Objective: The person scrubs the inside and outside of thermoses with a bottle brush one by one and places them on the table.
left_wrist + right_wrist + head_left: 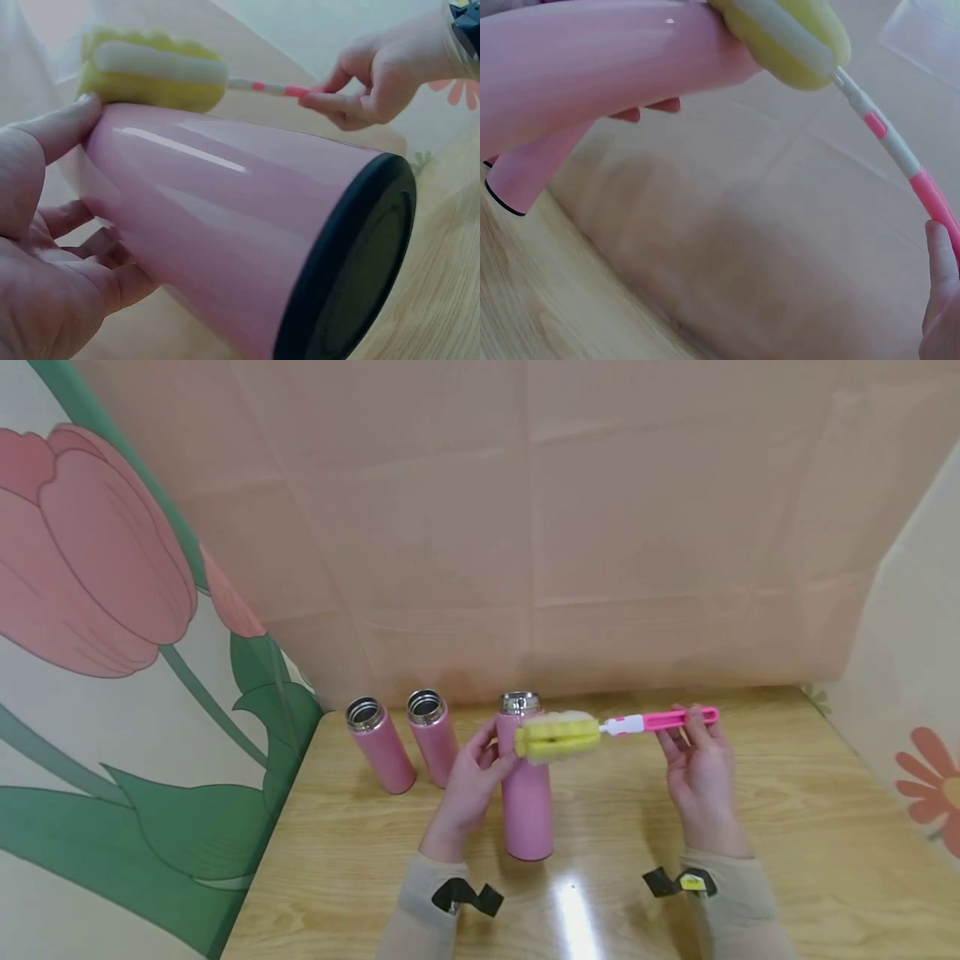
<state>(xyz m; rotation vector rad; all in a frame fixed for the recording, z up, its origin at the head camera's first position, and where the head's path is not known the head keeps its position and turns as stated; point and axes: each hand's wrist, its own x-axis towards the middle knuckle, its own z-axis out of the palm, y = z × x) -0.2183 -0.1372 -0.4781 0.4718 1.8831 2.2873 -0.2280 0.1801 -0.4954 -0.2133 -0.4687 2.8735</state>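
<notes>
My left hand (471, 781) grips a pink bottle (527, 814) round its upper part, with the thumb and fingers on opposite sides. The bottle's steel mouth (520, 702) is uncapped, and the left wrist view shows its dark base (352, 262) raised off the table. In my right hand (703, 772), the pink handle (667, 719) of a sponge bottle brush is pinched between thumb and fingers. The brush's yellow and white sponge head (558, 737) lies across the bottle's upper side, outside the mouth; whether it presses there I cannot tell.
Two more pink bottles, one at the far left (382, 750) and one beside it (435, 739), stand uncapped on the wooden table (337, 860). A pinkish-brown sheet (562, 543) hangs behind the table. A wall with painted flowers (112, 560) rises at the left.
</notes>
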